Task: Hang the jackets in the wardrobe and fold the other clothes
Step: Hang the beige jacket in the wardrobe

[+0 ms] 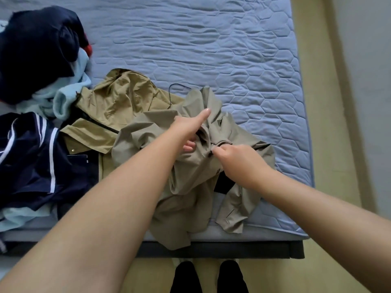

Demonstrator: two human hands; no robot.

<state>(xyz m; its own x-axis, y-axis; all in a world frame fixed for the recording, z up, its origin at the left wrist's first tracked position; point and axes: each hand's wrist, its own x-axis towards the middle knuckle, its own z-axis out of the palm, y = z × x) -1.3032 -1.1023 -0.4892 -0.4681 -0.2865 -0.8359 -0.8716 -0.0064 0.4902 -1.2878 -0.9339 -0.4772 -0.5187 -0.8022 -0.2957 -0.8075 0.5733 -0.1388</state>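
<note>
A: How far along?

B: Barely begun. The pile (38,56) at the left edge of the bed (211,39) lies unfolded, and the tan jacket (118,102) sprawls mid-bed, unhung.

A: The grey jacket (190,197)?

B: Crumpled at the bed's near edge, a black loop (169,90) beside it, hanger or cord. The left hand (188,130) curls into its folds, thumb out. The right hand (234,159) pinches its fabric.
</note>
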